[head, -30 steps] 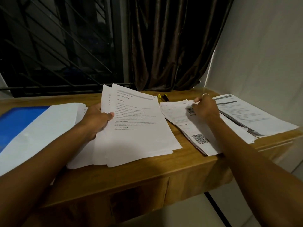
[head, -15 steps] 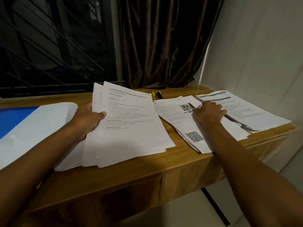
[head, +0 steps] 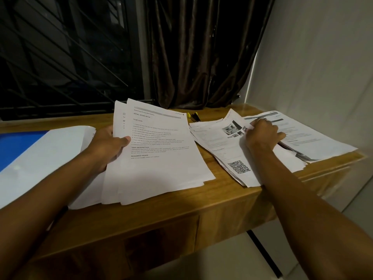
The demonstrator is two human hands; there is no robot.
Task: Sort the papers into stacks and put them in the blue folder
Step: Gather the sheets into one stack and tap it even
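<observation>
My left hand (head: 110, 144) grips the left edge of a stack of printed sheets (head: 161, 158), thumb on top, with the far end tilted up off the wooden desk (head: 161, 209). A loose pile with a photo page and a QR code (head: 226, 150) lies to the right. My right hand (head: 262, 134) rests on that pile and pinches the edge of its top sheet, whose far corner is lifted. Another pile (head: 314, 138) lies at the far right. The blue folder (head: 18, 146) lies at the left edge, mostly covered by white sheets (head: 40, 158).
A yellow and black pen (head: 192, 116) lies at the back of the desk behind the piles. A dark curtain (head: 201, 57) and a barred window (head: 60, 57) stand behind the desk. A white wall (head: 323, 67) runs along the right. The desk's front edge is just below the papers.
My right hand shifted right across the pile and curled onto the top sheet, and that sheet's far corner has risen. My left hand keeps holding its stack.
</observation>
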